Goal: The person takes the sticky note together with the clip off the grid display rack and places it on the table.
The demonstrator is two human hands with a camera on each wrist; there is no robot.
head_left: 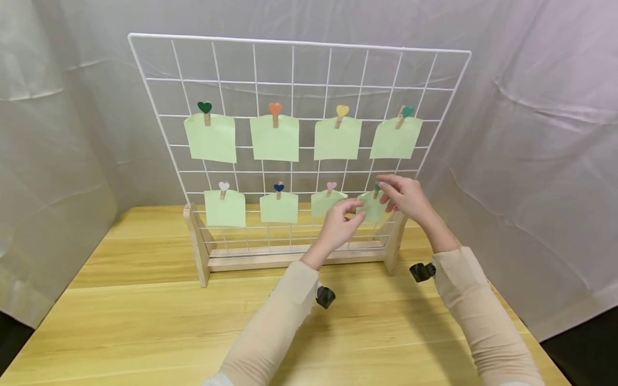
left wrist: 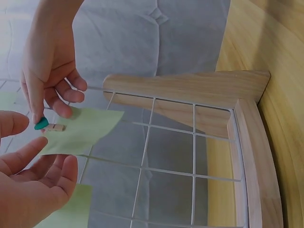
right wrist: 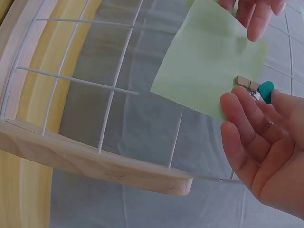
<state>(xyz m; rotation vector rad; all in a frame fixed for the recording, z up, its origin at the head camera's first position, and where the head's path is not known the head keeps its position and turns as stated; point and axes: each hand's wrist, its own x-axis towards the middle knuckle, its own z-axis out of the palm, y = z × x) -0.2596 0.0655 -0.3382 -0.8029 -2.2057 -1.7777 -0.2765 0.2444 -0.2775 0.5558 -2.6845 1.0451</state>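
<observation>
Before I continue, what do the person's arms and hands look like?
Each arm wears a long, plain beige fabric sleeve. The left hand and right hand are bare, without gloves. A small black device sits beside each cuff. I see no markings.

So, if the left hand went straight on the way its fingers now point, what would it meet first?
The left hand would probably meet the light green square paper note at the right end of the bottom row on the white rectangular wire grid; whether they already touch is unclear.
</observation>
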